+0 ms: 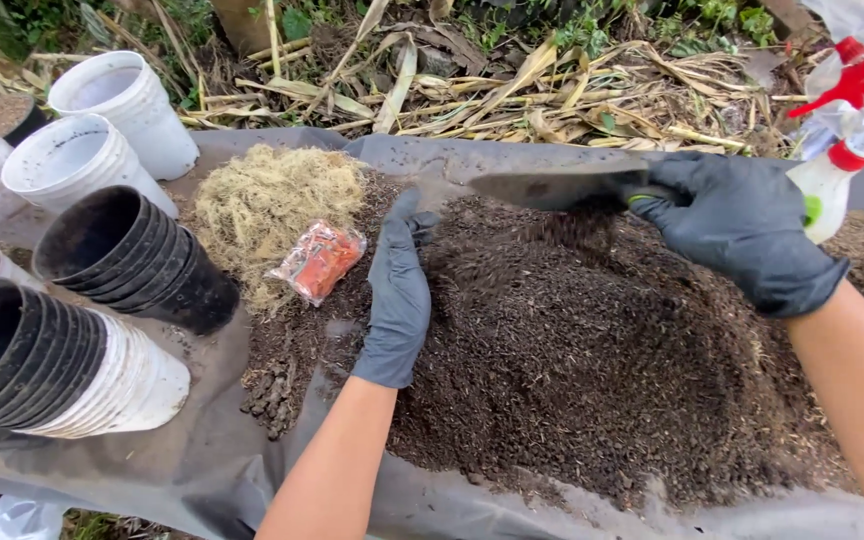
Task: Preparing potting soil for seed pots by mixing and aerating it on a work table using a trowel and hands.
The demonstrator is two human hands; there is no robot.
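A large heap of dark potting mix (592, 350) lies on a grey plastic sheet (202, 460). My left hand (398, 290), in a black glove, rests flat and edge-on against the heap's left side with fingers together. My right hand (737, 235), also gloved, grips the handle of a trowel (552, 188) whose grey blade points left above the heap, with grains falling off it. A small clear bag of orange pellets (319, 260) lies just left of my left hand, next to a pile of pale dry moss (272, 205).
Stacks of black pots (132, 255) and white pots (102, 150) lie on their sides at the left. A spray bottle with a red trigger (847, 130) stands at the far right. Dry leaves and stalks (552, 90) cover the ground behind the sheet.
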